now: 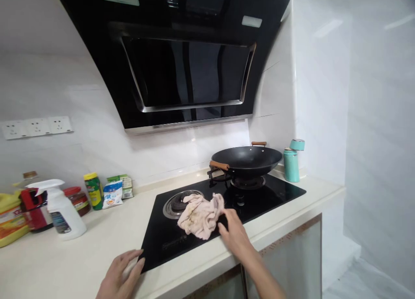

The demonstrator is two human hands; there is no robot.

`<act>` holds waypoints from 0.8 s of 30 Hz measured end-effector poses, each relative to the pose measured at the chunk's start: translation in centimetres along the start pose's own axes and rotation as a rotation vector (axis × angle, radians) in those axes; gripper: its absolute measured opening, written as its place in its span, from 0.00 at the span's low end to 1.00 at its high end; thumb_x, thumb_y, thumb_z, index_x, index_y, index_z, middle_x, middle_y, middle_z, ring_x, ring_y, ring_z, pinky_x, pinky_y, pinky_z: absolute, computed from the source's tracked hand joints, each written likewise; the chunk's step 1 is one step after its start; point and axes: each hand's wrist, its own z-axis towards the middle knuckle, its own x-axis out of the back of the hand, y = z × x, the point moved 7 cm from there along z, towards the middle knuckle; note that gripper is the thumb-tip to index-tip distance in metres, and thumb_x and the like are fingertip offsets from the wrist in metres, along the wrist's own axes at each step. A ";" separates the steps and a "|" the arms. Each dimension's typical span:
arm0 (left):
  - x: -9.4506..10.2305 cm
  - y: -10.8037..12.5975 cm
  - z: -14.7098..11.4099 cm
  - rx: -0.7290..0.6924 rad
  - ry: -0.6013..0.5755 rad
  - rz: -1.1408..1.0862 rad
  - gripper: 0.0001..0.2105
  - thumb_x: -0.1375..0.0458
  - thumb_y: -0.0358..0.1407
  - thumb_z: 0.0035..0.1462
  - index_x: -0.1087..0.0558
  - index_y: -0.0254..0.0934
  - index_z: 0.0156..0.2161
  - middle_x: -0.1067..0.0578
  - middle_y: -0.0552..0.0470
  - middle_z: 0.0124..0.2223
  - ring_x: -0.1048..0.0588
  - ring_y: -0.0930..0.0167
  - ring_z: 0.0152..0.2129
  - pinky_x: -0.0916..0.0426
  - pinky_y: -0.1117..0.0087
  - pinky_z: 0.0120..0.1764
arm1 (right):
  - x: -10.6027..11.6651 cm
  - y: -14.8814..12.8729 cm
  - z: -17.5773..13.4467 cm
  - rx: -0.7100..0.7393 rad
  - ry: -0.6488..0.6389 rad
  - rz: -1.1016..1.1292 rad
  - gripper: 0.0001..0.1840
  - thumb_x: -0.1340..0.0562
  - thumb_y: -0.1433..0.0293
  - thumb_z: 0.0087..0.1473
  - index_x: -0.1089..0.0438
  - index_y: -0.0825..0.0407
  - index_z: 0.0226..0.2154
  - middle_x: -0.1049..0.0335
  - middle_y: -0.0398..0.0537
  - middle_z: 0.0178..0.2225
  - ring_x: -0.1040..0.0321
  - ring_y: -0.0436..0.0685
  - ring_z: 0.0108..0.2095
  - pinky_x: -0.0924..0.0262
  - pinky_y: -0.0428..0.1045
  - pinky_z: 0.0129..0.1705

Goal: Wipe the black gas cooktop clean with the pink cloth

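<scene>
The cloth [201,216] lay crumpled on the left half of the cooktop [162,236]. The right hand [236,234] met its edge; finger closure was indeterminable. The left hand [119,275], fingers spread, touched the cooktop's near-left corner.

The scene is viewed from the person's head, higher than the cooktop [171,247] and in front of it, with the lens aimed forward and down; the cooktop is seen from near, the range hood [188,74] is taken in above it, and the wall [181,154] is faced behind it
</scene>
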 end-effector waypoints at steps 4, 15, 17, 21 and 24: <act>-1.7 6.6 3.0 -0.267 0.008 0.029 0.21 0.45 0.54 0.58 0.20 0.46 0.48 0.25 0.47 0.57 0.27 0.57 0.54 0.32 0.52 0.58 | 4.1 3.1 -3.0 0.073 0.175 -0.263 0.16 0.50 0.67 0.62 0.28 0.45 0.42 0.26 0.52 0.44 0.30 0.62 0.49 0.41 0.61 0.55; -17.8 15.4 5.6 -0.171 -0.438 0.356 0.26 0.48 0.52 0.62 0.35 0.56 0.65 0.45 0.47 0.72 0.50 0.45 0.68 0.49 0.38 0.62 | 6.9 6.1 -6.3 0.165 0.181 -0.493 0.18 0.48 0.65 0.65 0.27 0.40 0.50 0.26 0.46 0.53 0.33 0.64 0.56 0.47 0.63 0.60; -18.4 15.6 5.8 -0.223 -0.401 0.411 0.23 0.49 0.45 0.64 0.33 0.54 0.64 0.44 0.46 0.71 0.47 0.47 0.67 0.47 0.41 0.61 | 7.0 5.9 -6.2 0.170 0.174 -0.496 0.18 0.48 0.65 0.65 0.27 0.41 0.51 0.26 0.46 0.53 0.34 0.64 0.57 0.47 0.63 0.60; -18.9 16.1 7.5 -0.298 -0.490 0.521 0.23 0.52 0.43 0.66 0.34 0.52 0.65 0.45 0.43 0.71 0.42 0.49 0.64 0.44 0.44 0.60 | 6.9 6.1 -6.3 0.209 0.209 -0.509 0.17 0.48 0.67 0.65 0.28 0.43 0.50 0.26 0.46 0.52 0.34 0.63 0.56 0.47 0.62 0.59; -20.2 16.8 9.9 -0.296 -0.598 0.577 0.23 0.54 0.44 0.66 0.35 0.55 0.64 0.44 0.46 0.70 0.38 0.50 0.62 0.40 0.44 0.58 | 6.8 6.3 -6.5 0.277 0.275 -0.492 0.15 0.47 0.68 0.65 0.29 0.46 0.51 0.26 0.48 0.52 0.34 0.62 0.55 0.48 0.61 0.58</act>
